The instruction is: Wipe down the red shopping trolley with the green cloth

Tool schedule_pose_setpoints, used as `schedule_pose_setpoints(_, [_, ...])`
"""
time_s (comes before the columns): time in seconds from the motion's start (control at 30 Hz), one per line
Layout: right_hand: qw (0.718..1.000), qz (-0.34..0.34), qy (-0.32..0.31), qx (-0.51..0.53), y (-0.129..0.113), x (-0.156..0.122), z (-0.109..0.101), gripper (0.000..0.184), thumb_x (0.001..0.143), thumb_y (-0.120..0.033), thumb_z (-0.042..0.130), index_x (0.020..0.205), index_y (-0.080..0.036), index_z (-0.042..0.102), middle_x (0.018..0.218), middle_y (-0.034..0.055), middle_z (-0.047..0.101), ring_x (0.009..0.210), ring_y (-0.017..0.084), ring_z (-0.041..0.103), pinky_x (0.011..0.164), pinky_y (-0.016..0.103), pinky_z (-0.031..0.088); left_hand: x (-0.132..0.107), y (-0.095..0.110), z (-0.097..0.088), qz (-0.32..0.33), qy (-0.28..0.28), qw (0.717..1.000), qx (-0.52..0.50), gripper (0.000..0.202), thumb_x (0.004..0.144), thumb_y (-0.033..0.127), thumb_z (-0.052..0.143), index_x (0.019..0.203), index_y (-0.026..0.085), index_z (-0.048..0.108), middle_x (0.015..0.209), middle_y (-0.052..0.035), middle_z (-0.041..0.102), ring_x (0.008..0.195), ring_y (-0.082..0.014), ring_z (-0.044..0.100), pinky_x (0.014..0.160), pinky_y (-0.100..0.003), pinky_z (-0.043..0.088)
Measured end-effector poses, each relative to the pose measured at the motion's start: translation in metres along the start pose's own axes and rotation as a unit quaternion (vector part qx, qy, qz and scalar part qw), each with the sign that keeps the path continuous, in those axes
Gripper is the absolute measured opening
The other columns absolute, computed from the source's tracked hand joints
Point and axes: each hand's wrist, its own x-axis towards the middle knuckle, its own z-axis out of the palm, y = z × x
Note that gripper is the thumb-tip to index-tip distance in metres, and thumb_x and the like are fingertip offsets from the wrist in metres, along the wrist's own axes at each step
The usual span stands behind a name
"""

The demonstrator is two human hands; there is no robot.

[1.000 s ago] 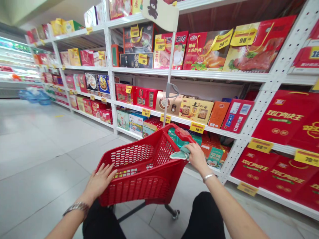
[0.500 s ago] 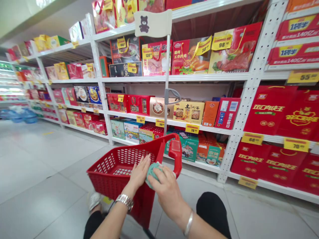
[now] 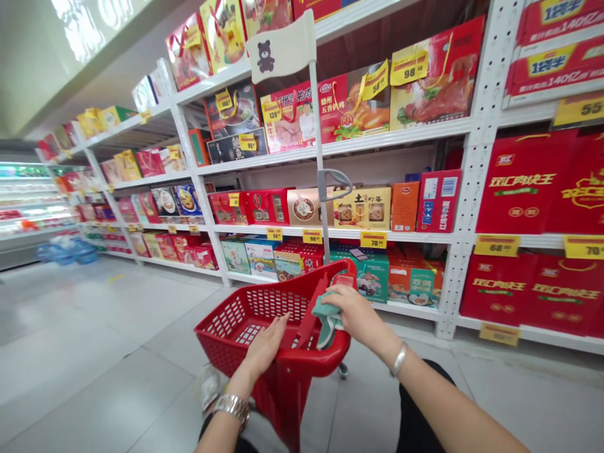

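Well, the **red plastic shopping cart** (image 3: 226, 333) stands at 12 o'clock, angled toward the shelving, and both hands are working at it. The **left hand** (image 3: 267, 352) lies flat and open over the basket, its **fingers** (image 3: 278, 330) spread and holding nothing; whether they touch the mesh I cannot tell. At 1 o'clock, the **right hand** (image 3: 356, 314) has its fingers curled shut around a bunched **teal cloth** (image 3: 325, 321), pressed against the cart's upper rim, with one fold hanging inside the basket.

The main risk, as I judge it, is the cart itself: firm pressure from the cloth could shove it on its small **caster** (image 3: 343, 370) across the glossy **floor tiles** (image 3: 94, 390). Pushed toward 2 o'clock, its front could strike the **teal gift box** (image 3: 370, 280) on the **lowest white shelf** (image 3: 410, 311), or dislodge the **yellow price tags** (image 3: 372, 240) along the shelf above. The tall **cart pole** (image 3: 318, 157) with its **bear flag** (image 3: 278, 47) could catch on the shelving if the cart tips. The loose cloth could also snag on the rim, and the **metal wristband** (image 3: 232, 406) could knock against the plastic.
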Motion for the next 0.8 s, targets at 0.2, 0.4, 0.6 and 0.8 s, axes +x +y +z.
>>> schedule_pose_setpoints(0.2, [0.991,0.047,0.115,-0.049,0.042,0.033,-0.031,0.045,0.081,0.003,0.048,0.103,-0.024,0.076,0.115,0.0077,0.069,0.109,0.02,0.064,0.096,0.034,0.051,-0.009,0.02,-0.008,-0.035,-0.043,0.995,-0.078,0.066,0.1,0.051,0.01,0.154,0.027,0.04,0.158,0.0007,0.039,0.15,-0.0188,0.029,0.124,-0.043,0.025])
schedule_pose_setpoints(0.4, [0.996,0.027,0.014,-0.084,0.05,0.03,-0.016,0.044,0.077,0.001,0.052,0.103,-0.023,0.077,0.132,0.0091,0.064,0.123,0.024,0.057,0.106,0.043,0.045,-0.014,0.027,-0.011,-0.033,-0.043,0.997,-0.055,0.064,0.1,0.049,0.012,0.154,0.027,0.038,0.159,0.0014,0.038,0.151,-0.0184,0.027,0.125,-0.041,0.022])
schedule_pose_setpoints(0.6, [0.984,0.107,-0.06,-0.125,0.024,0.034,0.003,0.042,0.085,-0.04,0.07,0.125,-0.026,0.071,0.147,0.0111,0.052,0.132,0.032,0.049,0.11,0.047,0.04,-0.015,0.032,-0.016,-0.058,-0.051,0.996,-0.049,0.065,0.099,0.051,0.013,0.152,0.027,0.042,0.158,0.0007,0.039,0.151,-0.0193,0.027,0.125,-0.041,0.021])
schedule_pose_setpoints(0.8, [0.964,0.161,-0.126,-0.171,0.045,0.081,0.007,0.032,0.096,-0.022,0.051,0.115,-0.029,0.076,0.143,0.0058,0.057,0.132,0.023,0.051,0.112,0.035,0.035,-0.013,0.037,-0.013,-0.061,-0.053,0.995,-0.054,0.066,0.098,0.056,0.017,0.151,0.03,0.045,0.158,0.0014,0.041,0.152,-0.0202,0.026,0.125,-0.043,0.02])
